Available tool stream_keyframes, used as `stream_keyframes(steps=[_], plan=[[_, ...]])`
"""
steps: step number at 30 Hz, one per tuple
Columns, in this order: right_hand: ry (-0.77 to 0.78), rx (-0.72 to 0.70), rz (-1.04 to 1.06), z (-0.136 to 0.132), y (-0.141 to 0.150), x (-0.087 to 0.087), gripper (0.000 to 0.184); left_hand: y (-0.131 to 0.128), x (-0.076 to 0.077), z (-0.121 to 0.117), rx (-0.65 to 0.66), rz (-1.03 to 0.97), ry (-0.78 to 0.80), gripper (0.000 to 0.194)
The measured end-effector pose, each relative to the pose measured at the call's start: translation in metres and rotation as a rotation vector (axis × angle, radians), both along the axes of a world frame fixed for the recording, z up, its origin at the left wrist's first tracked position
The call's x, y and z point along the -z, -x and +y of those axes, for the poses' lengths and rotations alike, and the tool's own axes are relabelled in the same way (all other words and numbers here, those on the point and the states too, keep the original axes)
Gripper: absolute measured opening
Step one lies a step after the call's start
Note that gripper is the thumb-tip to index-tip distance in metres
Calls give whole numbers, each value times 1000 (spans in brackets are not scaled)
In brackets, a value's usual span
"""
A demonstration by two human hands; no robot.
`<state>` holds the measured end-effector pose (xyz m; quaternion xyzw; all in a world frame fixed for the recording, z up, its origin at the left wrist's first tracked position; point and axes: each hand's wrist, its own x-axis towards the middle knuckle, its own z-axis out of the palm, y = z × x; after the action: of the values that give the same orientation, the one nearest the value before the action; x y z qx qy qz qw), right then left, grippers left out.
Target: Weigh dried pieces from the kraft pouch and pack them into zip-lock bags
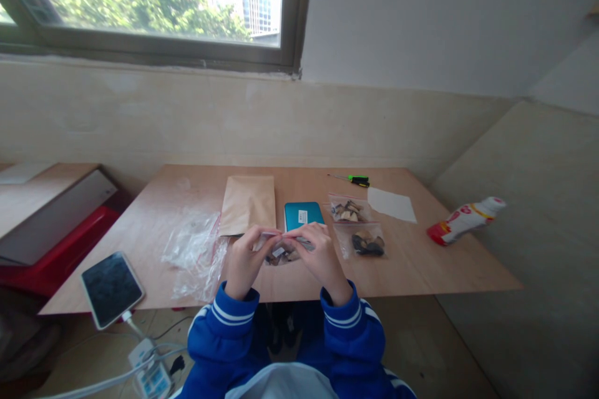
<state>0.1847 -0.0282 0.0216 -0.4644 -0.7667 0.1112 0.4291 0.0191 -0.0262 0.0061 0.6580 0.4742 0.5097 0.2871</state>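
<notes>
Clear bag (pixel 281 257) (brownish pieces (pixel 292 255) inside)

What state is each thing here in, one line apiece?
Held zip bag: partly filled, top edge pinched by left hand and right hand
Near zip bag: partly filled, lying
Far zip bag: partly filled, lying
Loose plastic bags: crumpled
Kraft paper bag: lying flat
Teal case: open or shut unclear
Tablet: screen dark, cable connected
Bottle: standing

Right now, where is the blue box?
In the head view, the blue box sits just beyond the right hand, between the brown paper bag at left and two plastic bags at right.
</notes>
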Motion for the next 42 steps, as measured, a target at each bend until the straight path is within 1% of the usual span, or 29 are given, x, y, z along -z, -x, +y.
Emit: stream_keyframes(steps=[4,12,15,18,23,29,31,34,37,39,42], plan=[[7,-9,18,1,-2,1,9,1,-1,0,-4,-10,23,16],[25,32,50,1,1,2,8,0,-4,-1,22,25,-10,14],[25,54,61,1,3,1,9,-1,-1,0,27,26,-17,14],[12,78,74,0,6,1,12,-3,1,0,0,35,-35,12],[-17,142,72,-1,12,4,20,-9,-1,-3,-30,57,-76,10],[-48,168,33,-1,11,6,21,-12,-3,-6,-41,107,-123,9],[-41,162,40,0,10,6,20,-12,-3,-6,-59,95,-110,9],[-18,115,53,0,8,5,14,-10,-1,-3,-80,55,-65,11],[6,64,47,0,7,4,9,-4,1,0,-48,18,-15,14],[17,40,47,0,7,4,9,0,3,2,-26,-7,13,17],[15,12,55,-1,8,2,9,3,5,2,-48,-39,39,18]])
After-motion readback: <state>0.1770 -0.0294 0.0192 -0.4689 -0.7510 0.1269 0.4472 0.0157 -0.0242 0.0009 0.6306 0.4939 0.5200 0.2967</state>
